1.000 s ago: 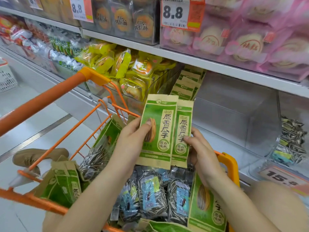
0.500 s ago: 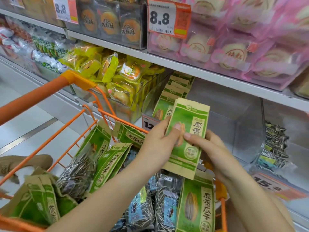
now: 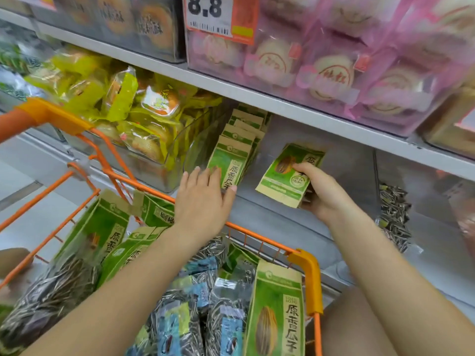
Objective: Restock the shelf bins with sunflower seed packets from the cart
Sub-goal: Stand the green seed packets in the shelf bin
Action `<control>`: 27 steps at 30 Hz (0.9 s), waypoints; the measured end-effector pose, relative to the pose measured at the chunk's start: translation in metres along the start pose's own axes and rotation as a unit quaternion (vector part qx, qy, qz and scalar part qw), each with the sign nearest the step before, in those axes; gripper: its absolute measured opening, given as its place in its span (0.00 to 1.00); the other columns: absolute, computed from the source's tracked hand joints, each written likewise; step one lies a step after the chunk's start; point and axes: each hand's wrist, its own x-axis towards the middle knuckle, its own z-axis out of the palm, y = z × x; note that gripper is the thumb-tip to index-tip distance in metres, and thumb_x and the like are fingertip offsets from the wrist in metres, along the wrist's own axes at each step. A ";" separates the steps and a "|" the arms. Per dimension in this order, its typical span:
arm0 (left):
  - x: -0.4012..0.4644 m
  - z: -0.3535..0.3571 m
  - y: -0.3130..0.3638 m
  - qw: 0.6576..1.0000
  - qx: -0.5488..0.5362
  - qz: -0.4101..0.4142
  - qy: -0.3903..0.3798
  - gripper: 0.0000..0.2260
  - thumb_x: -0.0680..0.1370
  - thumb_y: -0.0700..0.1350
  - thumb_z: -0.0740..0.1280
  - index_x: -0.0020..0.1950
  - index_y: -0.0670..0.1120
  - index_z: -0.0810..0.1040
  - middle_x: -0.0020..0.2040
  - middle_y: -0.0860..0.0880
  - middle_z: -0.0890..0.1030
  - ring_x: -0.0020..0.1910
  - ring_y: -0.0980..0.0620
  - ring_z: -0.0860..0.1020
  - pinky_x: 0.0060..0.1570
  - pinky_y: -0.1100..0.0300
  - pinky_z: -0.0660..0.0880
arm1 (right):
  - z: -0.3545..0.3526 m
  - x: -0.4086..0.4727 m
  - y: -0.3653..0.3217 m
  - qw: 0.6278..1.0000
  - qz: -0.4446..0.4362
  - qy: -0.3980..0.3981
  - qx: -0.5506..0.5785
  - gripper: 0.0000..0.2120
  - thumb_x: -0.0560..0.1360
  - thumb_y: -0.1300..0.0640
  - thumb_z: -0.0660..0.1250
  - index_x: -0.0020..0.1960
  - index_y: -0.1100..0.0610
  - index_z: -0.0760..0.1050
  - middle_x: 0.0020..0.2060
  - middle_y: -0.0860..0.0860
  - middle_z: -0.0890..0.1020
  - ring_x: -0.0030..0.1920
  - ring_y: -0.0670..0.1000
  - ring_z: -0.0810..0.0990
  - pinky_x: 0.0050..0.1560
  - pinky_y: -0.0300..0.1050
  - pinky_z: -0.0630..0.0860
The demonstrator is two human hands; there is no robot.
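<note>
Several sunflower seed packets lie nearest, heaped in the orange cart [image 3: 304,263]; green-and-kraft ones [image 3: 276,312] stand among clear bags of striped seeds [image 3: 180,327], most likely stock waiting to go up; beyond the cart rim, at about 11 o'clock from the big upright packet, the left hand [image 3: 203,199] reaches out with fingers straight and spread, its tips against the front packet of the row in the bin [image 3: 228,165], probably steadying that row so it stays upright while space is made beside it; at about 3 o'clock from it the right hand [image 3: 320,191] pinches the held packets [image 3: 286,176], thumb on the face and fingers curled beneath, tilted with the top toward the back, apparently to slide them into the bare part of the clear shelf bin [image 3: 341,160]; the held packets show a green front with a dark seed picture, a round seal and tan paper edges; farther up at 12 o'clock sit pink-wrapped cakes [image 3: 334,75] and an 8.8 price tag [image 3: 218,15].
</note>
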 end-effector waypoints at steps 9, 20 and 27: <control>-0.001 0.010 0.003 0.998 0.031 0.006 0.049 0.28 0.79 0.58 0.47 0.65 0.43 0.75 0.61 0.44 0.79 0.66 0.42 0.72 0.69 0.46 0.61 | 0.061 0.074 -0.006 0.998 0.058 0.012 -0.004 0.08 0.76 0.52 0.62 0.41 0.54 0.72 0.36 0.52 0.79 0.34 0.49 0.77 0.27 0.37 0.74; 0.002 0.015 0.001 0.997 0.042 0.013 0.063 0.24 0.78 0.54 0.50 0.54 0.45 0.82 0.54 0.44 0.82 0.61 0.42 0.74 0.69 0.46 0.59 | 0.062 0.113 -0.003 0.990 -0.005 0.116 0.077 0.23 0.71 0.47 0.66 0.62 0.57 0.74 0.51 0.56 0.83 0.44 0.54 0.83 0.34 0.41 0.77; 0.001 0.016 0.002 0.997 0.034 0.012 0.073 0.23 0.78 0.53 0.51 0.51 0.44 0.83 0.51 0.44 0.83 0.60 0.41 0.75 0.68 0.45 0.61 | 0.067 0.117 -0.006 0.956 -0.207 0.208 0.021 0.25 0.73 0.52 0.67 0.66 0.55 0.64 0.54 0.51 0.78 0.50 0.52 0.78 0.53 0.47 0.74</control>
